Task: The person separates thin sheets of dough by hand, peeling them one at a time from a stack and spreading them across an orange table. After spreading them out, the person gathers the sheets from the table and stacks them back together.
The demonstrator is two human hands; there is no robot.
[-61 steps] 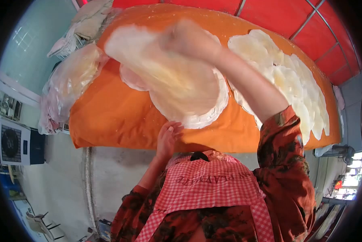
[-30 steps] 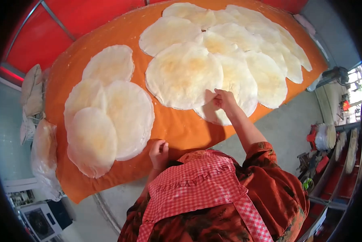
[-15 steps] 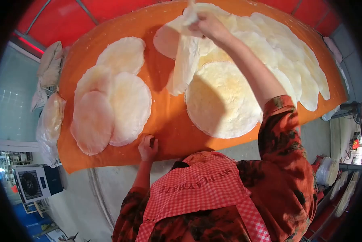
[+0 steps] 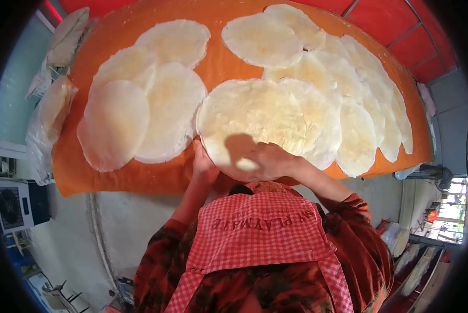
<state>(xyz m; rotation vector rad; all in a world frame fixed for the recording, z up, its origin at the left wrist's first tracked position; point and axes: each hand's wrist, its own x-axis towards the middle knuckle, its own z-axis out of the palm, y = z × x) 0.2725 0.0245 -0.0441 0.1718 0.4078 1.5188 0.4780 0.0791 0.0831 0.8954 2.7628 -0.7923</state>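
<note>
A large round flatbread (image 4: 234, 112), pale with light brown patches, lies at the front middle of the orange cloth, overlapping another flatbread (image 4: 325, 125) on its right. My left hand (image 4: 204, 163) is at its left front edge, fingers upright against the rim and closed on it. Palm down, my right hand (image 4: 269, 160) lies over its front part with the fingers reaching left; its fingertips are partly in shadow. At the back middle, one flatbread (image 4: 262, 39) lies flat over others.
The orange cloth (image 4: 129, 182) covers the table. Several overlapping flatbreads (image 4: 174, 115) lie on the left, and many more (image 4: 356, 135) fan out on the right. Plastic bags (image 4: 54, 125) hang past the left edge. A white appliance (image 4: 12, 206) stands lower left.
The flatbread hanging from my right hand is now out of it; one lies flat at the back. My right hand has come down to the front flatbread, and my left has moved to its edge.
</note>
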